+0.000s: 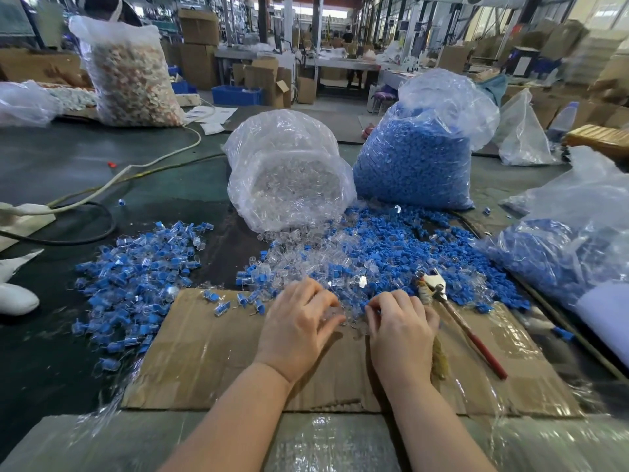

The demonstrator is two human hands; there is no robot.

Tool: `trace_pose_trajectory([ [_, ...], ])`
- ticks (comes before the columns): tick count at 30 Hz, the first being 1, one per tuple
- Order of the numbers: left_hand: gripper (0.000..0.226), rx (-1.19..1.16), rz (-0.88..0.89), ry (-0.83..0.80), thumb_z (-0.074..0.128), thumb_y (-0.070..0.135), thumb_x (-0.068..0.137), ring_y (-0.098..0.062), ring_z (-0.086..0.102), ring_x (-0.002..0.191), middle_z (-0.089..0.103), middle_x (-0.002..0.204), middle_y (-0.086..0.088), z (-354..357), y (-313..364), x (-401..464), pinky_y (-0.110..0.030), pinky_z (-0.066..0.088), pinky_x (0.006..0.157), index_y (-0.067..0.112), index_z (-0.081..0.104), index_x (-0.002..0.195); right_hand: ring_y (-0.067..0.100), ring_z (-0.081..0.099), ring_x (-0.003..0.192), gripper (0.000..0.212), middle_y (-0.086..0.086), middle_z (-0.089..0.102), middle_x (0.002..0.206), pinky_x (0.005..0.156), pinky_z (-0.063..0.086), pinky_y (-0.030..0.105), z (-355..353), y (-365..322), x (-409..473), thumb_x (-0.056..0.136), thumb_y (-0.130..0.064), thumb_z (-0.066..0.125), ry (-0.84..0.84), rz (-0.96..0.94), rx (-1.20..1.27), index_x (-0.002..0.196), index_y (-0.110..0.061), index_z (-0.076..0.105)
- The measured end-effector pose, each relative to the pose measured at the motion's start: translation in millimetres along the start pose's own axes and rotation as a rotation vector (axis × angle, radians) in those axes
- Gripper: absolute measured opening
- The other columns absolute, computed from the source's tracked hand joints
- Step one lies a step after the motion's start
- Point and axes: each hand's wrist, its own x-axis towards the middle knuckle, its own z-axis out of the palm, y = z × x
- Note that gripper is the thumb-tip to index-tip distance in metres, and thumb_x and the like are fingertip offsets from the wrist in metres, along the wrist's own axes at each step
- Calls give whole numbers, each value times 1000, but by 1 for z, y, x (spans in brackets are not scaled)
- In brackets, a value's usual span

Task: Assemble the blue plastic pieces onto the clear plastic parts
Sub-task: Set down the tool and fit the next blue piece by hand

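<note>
Loose blue plastic pieces and clear plastic parts lie mixed in a heap at the middle of the table. My left hand hovers over the near edge of the clear parts with its fingers spread and bent; a clear part shows under its fingertips, blurred. My right hand is curled beside it, and its fingertips pinch a small blue piece. A heap of assembled blue-and-clear parts lies to the left.
A flat cardboard sheet lies under my hands. A bag of clear parts and a bag of blue pieces stand behind the heap; another bag is at right. A red-handled tool lies right of my hand. Cables cross the left.
</note>
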Motion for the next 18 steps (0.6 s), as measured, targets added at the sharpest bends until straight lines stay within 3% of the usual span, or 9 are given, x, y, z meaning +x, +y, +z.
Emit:
trace_pose_trajectory([
  [3, 15, -24, 140, -60, 71, 24, 73, -16, 54, 71, 59, 78, 1, -1, 3, 0, -32, 54, 63, 14, 68, 83, 26, 56, 70, 14, 1, 59, 75, 71, 42, 40, -1, -1, -1, 75, -14, 75, 36, -43, 35, 72, -14, 61],
  [6, 20, -44, 233, -133, 66, 24, 80, -20, 56, 74, 62, 84, -1, 0, 6, 1, -32, 52, 67, 16, 71, 97, 27, 56, 68, 14, 2, 59, 74, 68, 42, 40, -2, 0, 0, 75, -11, 74, 67, -27, 100, 73, -13, 60],
  [11, 32, -60, 203, -305, 53, 36, 91, -21, 49, 93, 59, 104, -1, 6, 8, 2, -34, 41, 83, 22, 63, 119, 27, 55, 74, 9, 2, 59, 77, 70, 39, 39, -2, 2, 1, 81, -12, 68, 40, 45, 194, 78, -12, 60],
  [18, 28, -129, 166, -282, 60, 34, 88, -19, 47, 90, 62, 101, -2, 7, 9, 3, -29, 38, 82, 12, 64, 104, 25, 54, 69, 10, 1, 60, 73, 70, 39, 38, -4, 2, 0, 82, -8, 67, 39, 18, 265, 77, -11, 58],
])
